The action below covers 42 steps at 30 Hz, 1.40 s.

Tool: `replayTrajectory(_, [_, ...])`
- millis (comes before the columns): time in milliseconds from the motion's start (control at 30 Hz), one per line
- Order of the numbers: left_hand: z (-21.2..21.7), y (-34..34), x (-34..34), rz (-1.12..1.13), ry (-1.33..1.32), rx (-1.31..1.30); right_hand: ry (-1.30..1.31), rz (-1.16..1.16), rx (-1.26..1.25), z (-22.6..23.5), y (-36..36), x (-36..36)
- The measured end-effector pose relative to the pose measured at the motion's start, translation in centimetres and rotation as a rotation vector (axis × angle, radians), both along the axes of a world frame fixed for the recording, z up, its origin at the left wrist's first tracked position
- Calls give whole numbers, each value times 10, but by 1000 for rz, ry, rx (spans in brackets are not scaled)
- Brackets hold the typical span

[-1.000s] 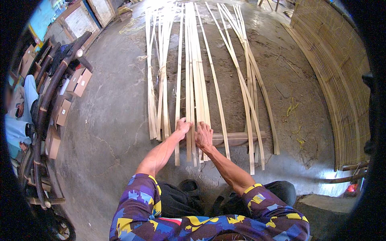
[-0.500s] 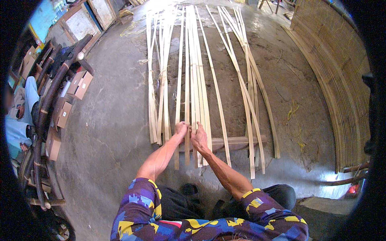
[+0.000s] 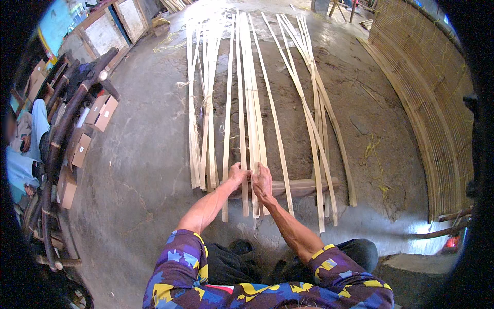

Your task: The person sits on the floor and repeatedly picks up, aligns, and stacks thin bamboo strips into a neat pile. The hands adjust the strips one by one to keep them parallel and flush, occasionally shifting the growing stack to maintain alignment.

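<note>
Several long pale bamboo strips (image 3: 275, 113) lie lengthwise on the floor, their near ends resting across a wooden bar (image 3: 301, 186). My left hand (image 3: 238, 175) is closed around a single strip (image 3: 241, 118) near its lower end. Just to the right, my right hand (image 3: 262, 183) grips the close-set middle strips (image 3: 253, 116), thumb side up. The two hands almost touch, and their fingertips are partly hidden. A looser bunch of strips (image 3: 194, 134) lies left of my hands. On the right, other strips (image 3: 315, 123) cross one another.
A large slatted bamboo screen (image 3: 411, 92) stands along the right side. At the left, a dark bamboo bench frame (image 3: 67, 121) stands beside cardboard boxes (image 3: 102, 112), with a seated person's leg (image 3: 38, 126) behind it. Yellow twine (image 3: 371, 149) lies on the concrete floor (image 3: 139, 154).
My right hand has moved slightly right and toward me, and its raised finger has curled in. My left hand has shifted a little nearer to me with its strip.
</note>
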<state>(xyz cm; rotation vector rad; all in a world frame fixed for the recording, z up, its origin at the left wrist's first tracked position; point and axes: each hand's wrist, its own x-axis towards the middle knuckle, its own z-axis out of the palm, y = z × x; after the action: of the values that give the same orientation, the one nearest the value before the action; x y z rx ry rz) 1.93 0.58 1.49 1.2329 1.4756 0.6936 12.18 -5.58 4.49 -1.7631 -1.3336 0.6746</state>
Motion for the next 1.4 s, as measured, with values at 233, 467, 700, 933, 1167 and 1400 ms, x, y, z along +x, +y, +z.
replayTrajectory(233, [-8, 5, 7, 69, 32, -125, 168, 21, -56, -4, 3, -1])
replayTrajectory(467, [-9, 8, -10, 62, -242, -185, 226, -14, 352, 58, 15, -7])
replayTrajectory(700, [-24, 6, -3, 22, 9, -34, 27, -19, 246, 16, 10, 13])
replayTrajectory(933, [-8, 2, 12, -15, 56, -11, 31, -8, 72, -27, -9, 25])
replayTrajectory(1167, [9, -8, 16, -192, 773, 494, 31, -108, 453, 29, 15, 42])
replayTrajectory(1400, [19, -27, 23, -844, 818, 587, -66, -30, 152, -19, 0, 59])
